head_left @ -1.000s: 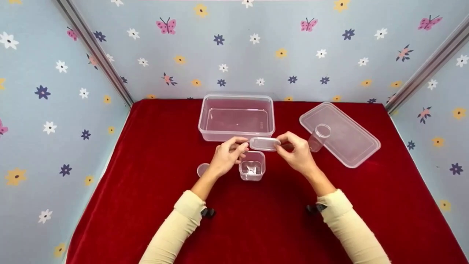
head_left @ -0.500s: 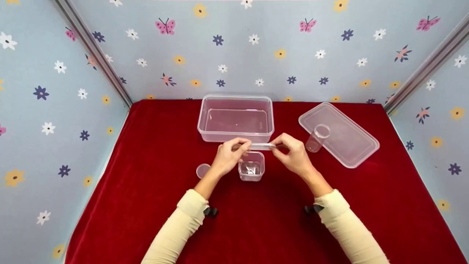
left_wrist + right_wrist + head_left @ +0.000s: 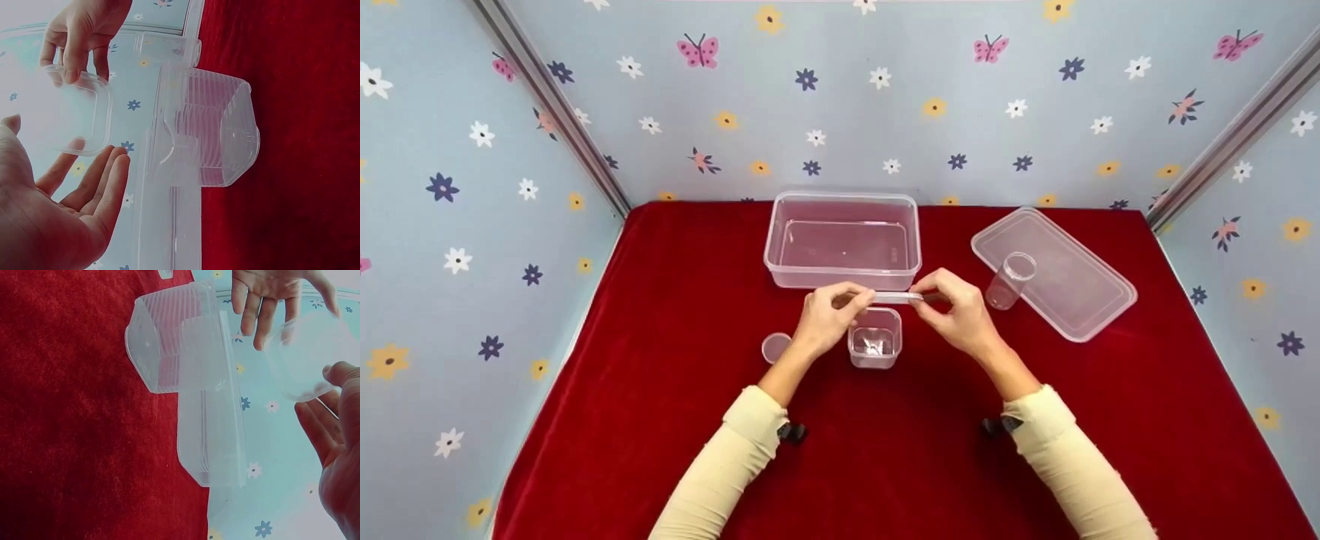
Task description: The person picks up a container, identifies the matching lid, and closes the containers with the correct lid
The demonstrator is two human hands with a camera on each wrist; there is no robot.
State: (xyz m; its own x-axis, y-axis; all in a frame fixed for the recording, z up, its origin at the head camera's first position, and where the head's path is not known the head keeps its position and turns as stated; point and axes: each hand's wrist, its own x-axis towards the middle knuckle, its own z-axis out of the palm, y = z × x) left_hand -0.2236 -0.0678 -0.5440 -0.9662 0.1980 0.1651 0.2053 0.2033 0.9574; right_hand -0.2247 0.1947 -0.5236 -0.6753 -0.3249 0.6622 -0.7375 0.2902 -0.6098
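Hands, left (image 3: 826, 319) and right (image 3: 960, 315), pinching clear square lid (image 3: 896, 298), seen edge-on, above small tub (image 3: 874, 339)

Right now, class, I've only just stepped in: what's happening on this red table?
A person holds a small square clear lid between both hands, the left hand at one end and the right hand at the other, just above a small square clear tub that stands open on the red cloth. Behind is a large open rectangular container; its lid lies to the right with a clear round cup on it. A small round lid lies left.
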